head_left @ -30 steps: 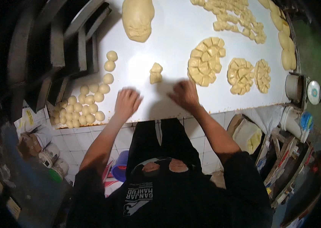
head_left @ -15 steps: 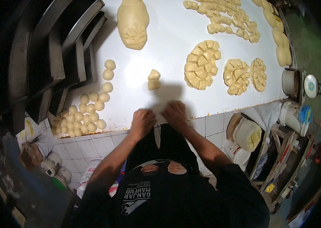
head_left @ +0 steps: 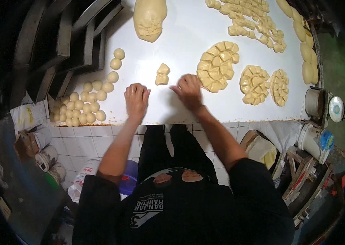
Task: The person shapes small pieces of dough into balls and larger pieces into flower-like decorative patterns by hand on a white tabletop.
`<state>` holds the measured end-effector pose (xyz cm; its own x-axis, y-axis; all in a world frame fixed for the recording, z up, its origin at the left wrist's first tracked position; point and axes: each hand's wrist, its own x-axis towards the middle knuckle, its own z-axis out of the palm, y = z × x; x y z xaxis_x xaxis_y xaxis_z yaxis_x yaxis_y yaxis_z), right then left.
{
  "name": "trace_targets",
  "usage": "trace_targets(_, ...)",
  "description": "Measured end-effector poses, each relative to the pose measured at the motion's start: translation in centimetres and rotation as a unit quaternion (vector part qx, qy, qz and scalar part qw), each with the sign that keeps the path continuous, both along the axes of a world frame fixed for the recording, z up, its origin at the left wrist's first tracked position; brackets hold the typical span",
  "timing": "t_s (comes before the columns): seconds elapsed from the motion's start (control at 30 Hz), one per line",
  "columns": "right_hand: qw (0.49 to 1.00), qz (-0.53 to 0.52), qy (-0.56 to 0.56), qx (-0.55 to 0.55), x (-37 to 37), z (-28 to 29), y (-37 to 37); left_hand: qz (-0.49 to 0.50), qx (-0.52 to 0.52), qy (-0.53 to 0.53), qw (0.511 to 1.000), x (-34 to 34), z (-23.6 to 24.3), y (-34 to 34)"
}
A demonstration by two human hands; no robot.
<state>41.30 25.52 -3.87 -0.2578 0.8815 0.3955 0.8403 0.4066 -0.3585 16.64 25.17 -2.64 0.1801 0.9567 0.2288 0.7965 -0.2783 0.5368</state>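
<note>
My left hand (head_left: 137, 98) rests on the white tabletop (head_left: 156, 112), palm down with its fingers curled under and the thumb beside them. Level with it, my right hand (head_left: 189, 89) is curled the same way, its thumb pointing left. Whatever lies beneath either palm is hidden. Between the hands and a little farther off sit two cut dough pieces (head_left: 162, 74), touching each other. Just beyond my right hand lies a round cluster of cut dough chunks (head_left: 218, 67). Left of my left hand are several smooth dough balls (head_left: 92, 97), grouped near the table's front edge.
A large dough mass (head_left: 150, 20) lies at the back. Two smaller cut clusters (head_left: 255, 84), rows of dough pieces (head_left: 258, 24) and long loaves (head_left: 307, 61) occupy the right side. Dark metal trays (head_left: 64, 41) stack at the left. A metal pot (head_left: 314, 102) stands beyond the right edge.
Both hands have moved forward from the table's front edge onto the tabletop and farther apart. The view has shifted slightly; the dough pieces keep their arrangement.
</note>
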Motion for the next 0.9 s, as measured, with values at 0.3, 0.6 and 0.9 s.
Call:
trace_targets(0.3, 0.994, 0.1, 0.025, 0.038, 3.2, 0.5, 0.5, 0.101, 0.018, 0.021, 0.995, 1.1, -0.5, -2.4)
trace_targets(0.6, 0.849, 0.144, 0.383, -0.334, -1.1, -0.8, -2.6, 0.079, -0.045, 0.045, 0.995, 0.2, 0.1, -8.1)
trace_targets(0.9, 0.874, 0.258, 0.369, -0.184, 3.2, 0.2, -5.8, 0.165, -0.087, -0.1, 0.977, -0.9, 3.0, -12.0)
